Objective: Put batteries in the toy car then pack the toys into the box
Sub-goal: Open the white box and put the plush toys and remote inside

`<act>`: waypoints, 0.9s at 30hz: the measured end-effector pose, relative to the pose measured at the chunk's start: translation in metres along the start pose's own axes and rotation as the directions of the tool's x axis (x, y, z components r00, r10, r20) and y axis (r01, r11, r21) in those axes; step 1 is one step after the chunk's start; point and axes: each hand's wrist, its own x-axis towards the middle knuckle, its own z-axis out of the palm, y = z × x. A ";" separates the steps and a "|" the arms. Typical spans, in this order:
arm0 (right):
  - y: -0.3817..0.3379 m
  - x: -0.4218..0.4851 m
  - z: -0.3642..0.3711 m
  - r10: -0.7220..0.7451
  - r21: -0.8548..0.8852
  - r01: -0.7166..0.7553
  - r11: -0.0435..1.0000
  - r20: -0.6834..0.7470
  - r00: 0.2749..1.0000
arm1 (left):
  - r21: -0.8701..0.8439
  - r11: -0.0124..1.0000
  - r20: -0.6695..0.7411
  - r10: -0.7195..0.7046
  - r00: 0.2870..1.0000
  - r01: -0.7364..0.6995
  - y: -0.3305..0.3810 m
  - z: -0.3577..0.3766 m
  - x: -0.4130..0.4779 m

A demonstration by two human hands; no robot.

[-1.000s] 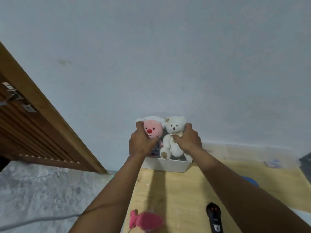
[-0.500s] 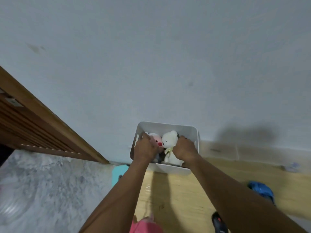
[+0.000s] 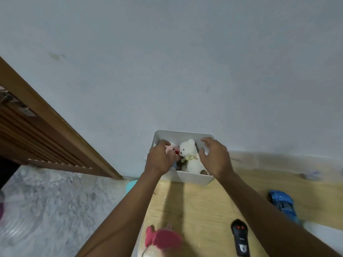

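Observation:
A white plastic box (image 3: 193,178) stands at the far edge of the wooden table, against the wall. Inside it sit a white teddy bear (image 3: 191,158) with a yellow bow and a pink plush toy (image 3: 173,149) with a red nose. My left hand (image 3: 159,158) hovers over the pink plush with loosely curled fingers that hold nothing. My right hand (image 3: 215,156) is spread apart just right of the bear, not touching it. A blue toy car (image 3: 283,204) lies on the table at the right. A black remote control (image 3: 239,238) lies near the front.
A pink plush toy (image 3: 163,238) lies at the table's front left edge. The wooden table (image 3: 196,206) borders a grey speckled floor (image 3: 55,201) at left. A wooden slatted door (image 3: 37,130) stands at far left. Something teal (image 3: 130,185) shows beside the table.
Both hands have let go of the two plush toys, which now sit lower inside the box. The hands have lifted and spread apart. The camera view has shifted.

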 end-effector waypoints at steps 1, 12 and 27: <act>0.003 -0.012 -0.006 -0.008 0.025 0.009 1.000 -0.045 0.999 | -0.007 0.999 -0.008 0.036 0.999 -0.036 0.000 -0.004 -0.010; 0.098 -0.164 0.005 0.464 -0.418 -0.361 0.834 0.176 0.868 | 0.297 0.950 0.741 -0.161 0.652 -0.102 -0.068 0.019 -0.126; 0.118 -0.208 -0.001 0.239 -0.147 -0.261 0.954 -0.156 0.959 | 0.164 0.954 0.594 0.108 0.797 -0.251 -0.110 0.045 -0.156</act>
